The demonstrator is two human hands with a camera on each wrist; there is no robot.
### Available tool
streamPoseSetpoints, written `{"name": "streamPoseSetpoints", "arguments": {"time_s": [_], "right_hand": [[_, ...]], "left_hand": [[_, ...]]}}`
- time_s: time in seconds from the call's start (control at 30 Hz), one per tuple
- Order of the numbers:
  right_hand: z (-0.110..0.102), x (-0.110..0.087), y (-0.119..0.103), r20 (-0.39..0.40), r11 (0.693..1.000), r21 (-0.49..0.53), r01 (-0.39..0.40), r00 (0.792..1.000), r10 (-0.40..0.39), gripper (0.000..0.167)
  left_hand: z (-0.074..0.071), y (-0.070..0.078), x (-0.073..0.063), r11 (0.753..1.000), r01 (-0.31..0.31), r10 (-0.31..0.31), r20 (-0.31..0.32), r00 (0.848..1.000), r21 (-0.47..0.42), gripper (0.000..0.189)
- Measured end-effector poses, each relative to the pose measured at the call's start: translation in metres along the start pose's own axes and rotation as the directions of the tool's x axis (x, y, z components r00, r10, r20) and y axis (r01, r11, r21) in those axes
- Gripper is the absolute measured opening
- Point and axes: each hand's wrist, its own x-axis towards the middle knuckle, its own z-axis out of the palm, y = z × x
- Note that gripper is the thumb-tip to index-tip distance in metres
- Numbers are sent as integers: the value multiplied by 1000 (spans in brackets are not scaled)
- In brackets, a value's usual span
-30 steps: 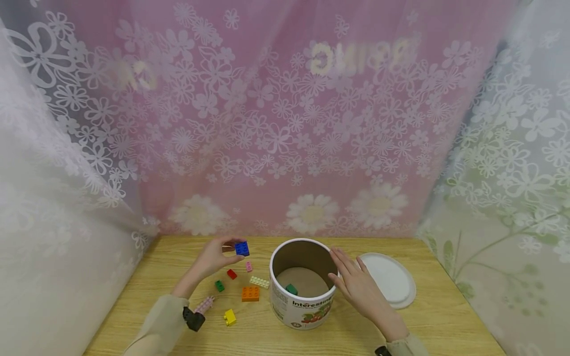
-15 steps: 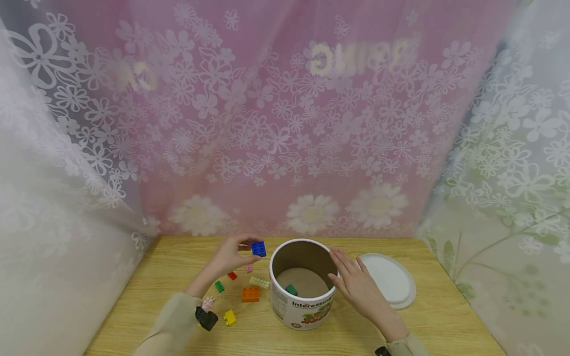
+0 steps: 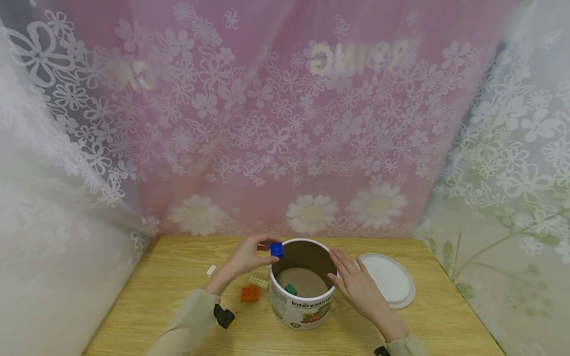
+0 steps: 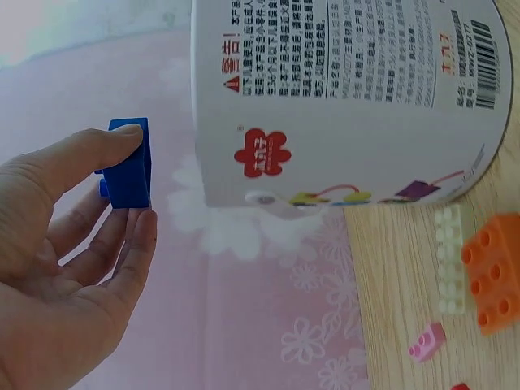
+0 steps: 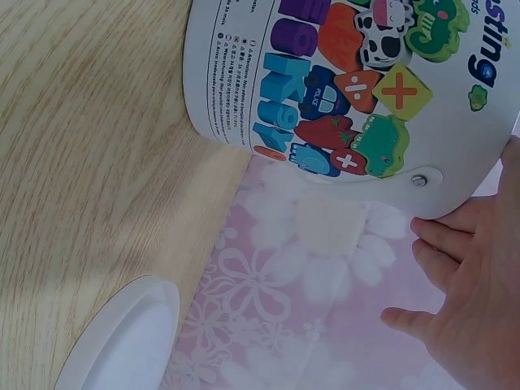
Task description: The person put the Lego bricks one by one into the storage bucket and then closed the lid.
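Observation:
A blue toy brick [image 3: 276, 250] is pinched between the thumb and fingers of my left hand [image 3: 246, 258], overlapping the left rim of the bucket in the head view. The bucket [image 3: 281, 307] is a white printed tub, standing without its lid. Inside it a green brick [image 3: 291, 289] lies on the bottom. My right hand [image 3: 356, 288] rests on the bucket's right rim with straight fingers. In the right wrist view the fingertips of the right hand [image 5: 471, 284] are at the bucket's upper edge [image 5: 455, 191].
A round white lid [image 3: 392, 281] lies right of the bucket. To its left are an orange brick [image 3: 250, 294], a cream brick [image 3: 259, 282] and a small white brick [image 3: 211, 270]. The left wrist view also shows a pink brick [image 4: 426, 341]. Curtains [image 3: 285, 148] surround the table.
My left hand has carried the blue brick rightward from above the table to the bucket's left rim. Its forearm now covers several small bricks and uncovers the white one. The right hand stays still.

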Motion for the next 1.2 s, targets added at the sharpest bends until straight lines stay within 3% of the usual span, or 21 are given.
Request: {"name": "streamPoseSetpoints", "arguments": {"time_s": [0.4, 0.8, 1.2], "right_hand": [[1, 0, 0, -9, 1000, 0, 5, 1000, -5, 64], [2, 1, 0, -19, 1000, 0, 1, 1000, -1, 64], [1, 0, 0, -11, 1000, 10, -4, 1000, 4, 64]], "left_hand": [[24, 2, 15, 999, -28, 29, 32, 999, -31, 37], [48, 4, 29, 993, -74, 68, 66, 996, 88, 38], [62, 5, 41, 994, -21, 10, 108, 994, 103, 39]]}}
